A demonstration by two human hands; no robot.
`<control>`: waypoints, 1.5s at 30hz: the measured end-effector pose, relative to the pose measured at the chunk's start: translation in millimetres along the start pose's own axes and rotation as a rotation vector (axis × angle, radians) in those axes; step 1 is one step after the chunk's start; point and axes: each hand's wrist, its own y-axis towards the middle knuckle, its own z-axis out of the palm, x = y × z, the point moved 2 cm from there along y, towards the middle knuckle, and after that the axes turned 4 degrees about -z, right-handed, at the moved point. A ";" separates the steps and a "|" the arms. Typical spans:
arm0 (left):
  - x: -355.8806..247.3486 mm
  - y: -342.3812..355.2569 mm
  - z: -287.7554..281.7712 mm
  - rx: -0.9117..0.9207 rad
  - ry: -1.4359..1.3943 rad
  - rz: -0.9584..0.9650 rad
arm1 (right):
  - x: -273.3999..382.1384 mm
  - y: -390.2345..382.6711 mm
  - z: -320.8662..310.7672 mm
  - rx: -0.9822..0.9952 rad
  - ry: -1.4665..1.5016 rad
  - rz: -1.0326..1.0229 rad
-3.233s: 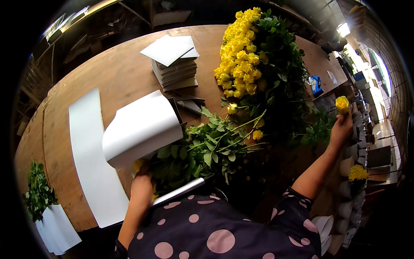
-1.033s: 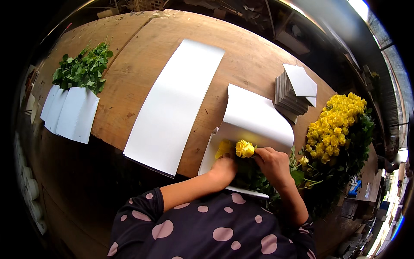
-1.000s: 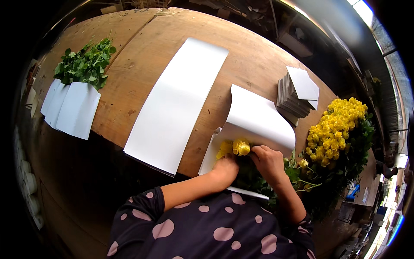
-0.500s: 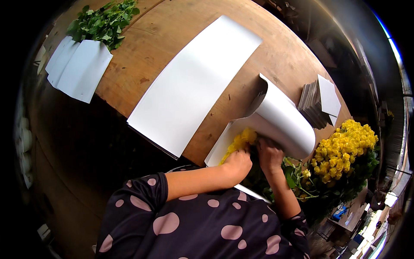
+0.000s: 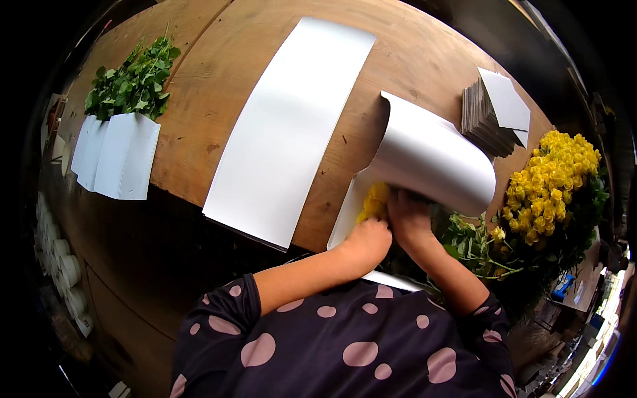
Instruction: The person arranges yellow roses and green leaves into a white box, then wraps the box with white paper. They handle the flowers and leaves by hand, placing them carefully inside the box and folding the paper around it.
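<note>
Yellow roses (image 5: 375, 200) lie on a white sheet (image 5: 434, 156) whose far part curls over in a wide roll. My left hand (image 5: 370, 239) is at the near side of these blooms, its fingers curled in and closed on them. Just to the right, my right hand (image 5: 407, 213) reaches in under the rolled part of the sheet. Its fingertips are in shade and mostly hidden by the paper and blooms. Green rose stems and leaves (image 5: 468, 242) stick out to the right of my right wrist.
A long stack of white sheets (image 5: 285, 132) lies on the wooden table (image 5: 219, 73). Far left are leafy green stems (image 5: 133, 79) in white wrapping (image 5: 123, 156). Grey-brown cards (image 5: 483, 116) are stacked at right, beside a big bunch of yellow roses (image 5: 551, 189).
The whole view has shifted, with the table's left side showing lower. My right hand's fingers are now further under the curled sheet. My left hand stays at the yellow roses.
</note>
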 end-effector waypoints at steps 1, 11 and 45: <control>5.9 -0.2 0.2 0.042 -0.070 -0.013 | 2.3 -1.0 3.5 0.020 0.007 0.006; 82.3 6.2 3.8 -0.209 -0.945 -0.048 | 6.5 -0.6 5.7 -0.009 -0.020 -0.010; 118.6 54.9 40.5 -0.366 -1.304 -0.382 | 6.3 1.9 6.9 0.298 0.215 0.156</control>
